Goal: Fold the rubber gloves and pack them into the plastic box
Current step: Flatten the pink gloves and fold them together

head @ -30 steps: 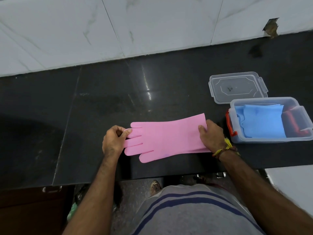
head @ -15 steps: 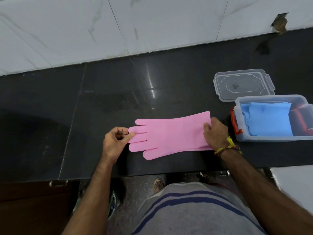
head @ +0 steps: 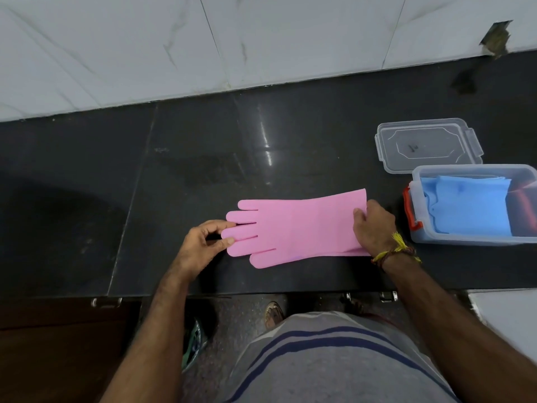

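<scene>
Left hand [head: 200, 245] pinches the pink glove's [head: 299, 231] fingertips; right hand [head: 374, 228] seemingly grips its cuff, flat on the bench [head: 203, 170].

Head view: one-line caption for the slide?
Both hands pinch opposite ends of a flat pink glove beside the open plastic box.

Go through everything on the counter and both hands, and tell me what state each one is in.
pink glove: flat, unfolded
plastic box: open, holds folded blue gloves
lid: off, lying behind the box
left hand: pinches glove fingertips
right hand: grips the cuff
</scene>
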